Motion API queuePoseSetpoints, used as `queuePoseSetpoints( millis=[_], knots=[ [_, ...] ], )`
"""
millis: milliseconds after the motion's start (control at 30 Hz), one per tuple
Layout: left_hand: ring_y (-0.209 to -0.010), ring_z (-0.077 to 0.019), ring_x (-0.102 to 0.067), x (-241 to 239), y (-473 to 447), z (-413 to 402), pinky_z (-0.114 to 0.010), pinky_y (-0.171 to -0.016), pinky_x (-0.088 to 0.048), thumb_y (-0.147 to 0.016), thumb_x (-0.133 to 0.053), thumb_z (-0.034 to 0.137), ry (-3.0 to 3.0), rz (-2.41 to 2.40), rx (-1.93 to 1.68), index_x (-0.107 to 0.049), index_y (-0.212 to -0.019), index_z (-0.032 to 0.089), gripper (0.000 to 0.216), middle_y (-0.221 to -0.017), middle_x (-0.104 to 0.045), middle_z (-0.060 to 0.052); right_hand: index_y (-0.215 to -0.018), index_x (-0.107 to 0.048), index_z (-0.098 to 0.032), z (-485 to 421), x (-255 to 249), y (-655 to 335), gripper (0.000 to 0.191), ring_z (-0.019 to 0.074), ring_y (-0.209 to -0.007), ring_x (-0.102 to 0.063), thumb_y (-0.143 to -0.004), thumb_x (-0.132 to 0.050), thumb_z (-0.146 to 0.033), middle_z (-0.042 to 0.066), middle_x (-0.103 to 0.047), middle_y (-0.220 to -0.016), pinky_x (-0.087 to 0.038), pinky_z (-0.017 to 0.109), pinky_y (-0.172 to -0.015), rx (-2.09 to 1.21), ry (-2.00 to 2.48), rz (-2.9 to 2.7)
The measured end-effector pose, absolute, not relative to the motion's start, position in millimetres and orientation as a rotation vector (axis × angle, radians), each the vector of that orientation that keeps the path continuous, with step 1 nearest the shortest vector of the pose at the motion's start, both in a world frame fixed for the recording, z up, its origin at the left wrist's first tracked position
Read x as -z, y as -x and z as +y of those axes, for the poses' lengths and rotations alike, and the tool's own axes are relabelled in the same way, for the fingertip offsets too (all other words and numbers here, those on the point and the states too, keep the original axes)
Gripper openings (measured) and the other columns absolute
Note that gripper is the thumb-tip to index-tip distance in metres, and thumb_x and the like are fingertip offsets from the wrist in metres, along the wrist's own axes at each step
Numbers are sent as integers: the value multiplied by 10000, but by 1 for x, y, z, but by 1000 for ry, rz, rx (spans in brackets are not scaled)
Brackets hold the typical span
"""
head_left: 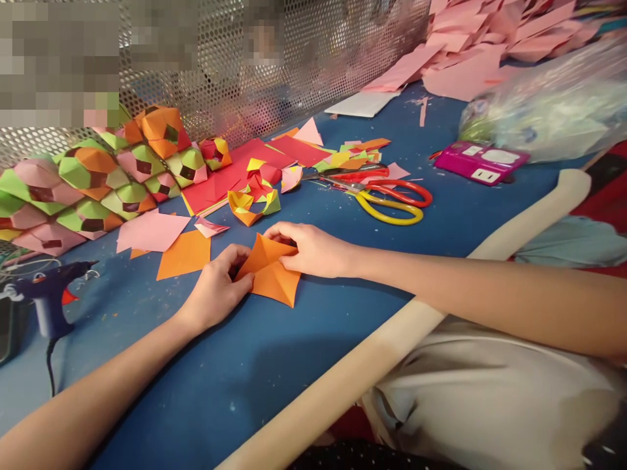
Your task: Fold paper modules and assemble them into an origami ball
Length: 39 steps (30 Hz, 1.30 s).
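The right forearm (pixel 441 284) crosses the tabletop's near edge (pixel 343 377) — bare, outstretched; the right hand (pixel 313 251) pinches, thumb on that edge's side. Opposite — the left hand (pixel 213 290), pinching too, bare left forearm (pixel 132 369) slanting.

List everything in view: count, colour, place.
creased paper: one, orange, centre
flat sheets: several, pink, orange and red, centre left
origami modules: many, multicoloured, left
mesh panel: one, grey, back
paper scraps: many, multicoloured, back centre
scissors: count unclear, red and yellow handles, centre right
glue gun: one, blue, left
boxy device: one, magenta, right
plastic bag: one, clear, upper right
paper pile: uncounted, pink, top right
cloth: uncounted, beige, lower right
table: one, blue, beneath
left hand: one, bare, on creased paper
right hand: one, bare, on creased paper
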State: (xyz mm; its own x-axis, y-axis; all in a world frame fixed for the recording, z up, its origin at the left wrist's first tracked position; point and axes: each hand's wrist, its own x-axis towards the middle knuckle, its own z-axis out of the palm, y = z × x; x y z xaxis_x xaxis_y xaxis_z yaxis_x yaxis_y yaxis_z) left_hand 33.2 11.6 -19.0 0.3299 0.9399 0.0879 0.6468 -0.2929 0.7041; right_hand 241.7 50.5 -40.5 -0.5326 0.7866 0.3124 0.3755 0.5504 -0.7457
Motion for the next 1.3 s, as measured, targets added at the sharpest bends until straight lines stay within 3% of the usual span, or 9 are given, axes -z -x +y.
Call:
queuePoseSetpoints(
  millis=[167,467,767,1000,1133,1300],
  knots=[
    [-818,-149,-628,21,-32,12,-287,-771,-515,-763,-544,125,-2107,1339,-708,-575,-982,206,236,-908,-662,-5,-1109,-600,-181,48,41,-243,451,176,-890,-631,-697,-534,-12,31,-709,-1005,-416,310,-825,-562,922,-2305],
    [-867,-171,-654,20,-31,10,-307,-767,-530,-738,-517,71,-2162,1294,-666,-597,-992,215,302,-949,-699,-23,-1038,-602,-176,50,46,-250,383,175,-816,-580,-719,-517,17,19,-732,-907,-345,314,-820,-287,604,-2433],
    [-839,-188,-644,17,-26,9,-331,-754,-523,-805,-521,118,-2533,1233,-574,-593,-1009,217,239,-913,-682,-30,-955,-638,-138,46,39,-250,280,184,-668,-469,-896,-384,-38,38,-597,-692,-344,332,-774,260,448,-2575],
    [-786,-187,-624,18,-24,10,-332,-724,-501,-821,-523,95,-2755,1167,-535,-585,-1022,210,240,-879,-693,-39,-968,-647,-119,42,34,-255,223,217,-739,-501,-810,-494,-82,77,-631,-720,-358,358,-817,308,618,-2561],
    [-810,-191,-627,20,-24,9,-344,-747,-506,-829,-527,115,-2719,1195,-541,-582,-1049,214,247,-923,-695,-45,-1066,-630,-111,44,39,-257,315,218,-773,-549,-758,-567,-101,86,-692,-813,-382,374,-842,143,673,-2477],
    [-795,-175,-622,14,-32,-1,-291,-689,-503,-838,-572,232,-2466,1348,-645,-560,-1100,216,262,-912,-668,-24,-1130,-606,-124,42,45,-250,341,206,-799,-607,-800,-533,-78,80,-711,-882,-450,364,-827,-64,718,-2268]
  ],
)
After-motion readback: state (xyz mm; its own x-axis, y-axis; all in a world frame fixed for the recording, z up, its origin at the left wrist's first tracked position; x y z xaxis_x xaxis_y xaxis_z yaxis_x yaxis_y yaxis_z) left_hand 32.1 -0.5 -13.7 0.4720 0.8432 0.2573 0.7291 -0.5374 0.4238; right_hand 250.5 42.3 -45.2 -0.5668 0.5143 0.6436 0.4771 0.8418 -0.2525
